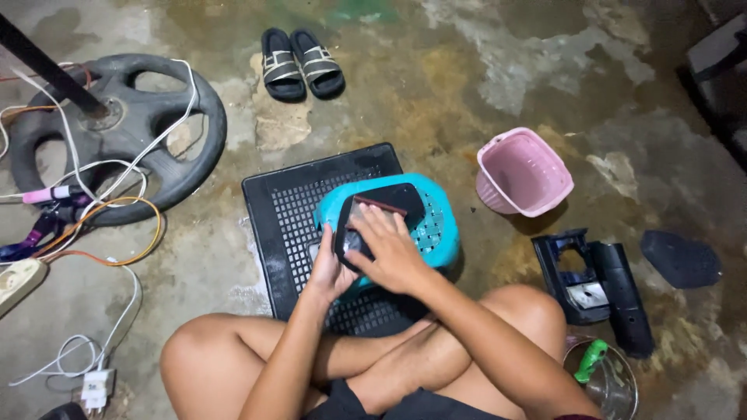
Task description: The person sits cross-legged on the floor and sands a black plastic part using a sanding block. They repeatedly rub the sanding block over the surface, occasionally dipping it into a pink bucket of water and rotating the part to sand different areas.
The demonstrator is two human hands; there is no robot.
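Observation:
A flat black panel-shaped part [389,204] rests on top of a teal plastic stool [436,225]. My left hand [331,268] grips the part's near left edge. My right hand [389,249] lies on top of it, pressing a small brownish sheet [380,205] against its surface with the fingers spread flat. The stool stands on a black perforated plastic tray [288,202] on the stained concrete floor. My crossed bare legs [233,350] are just in front of the tray.
A pink plastic basket [523,173] lies tilted to the right. Black plastic casing parts [595,284] and a dark oval piece [681,259] lie further right. A bowl with a green tool [599,373] sits by my knee. At left are a round stand base [124,132], cables, a power strip; sandals [299,64] beyond.

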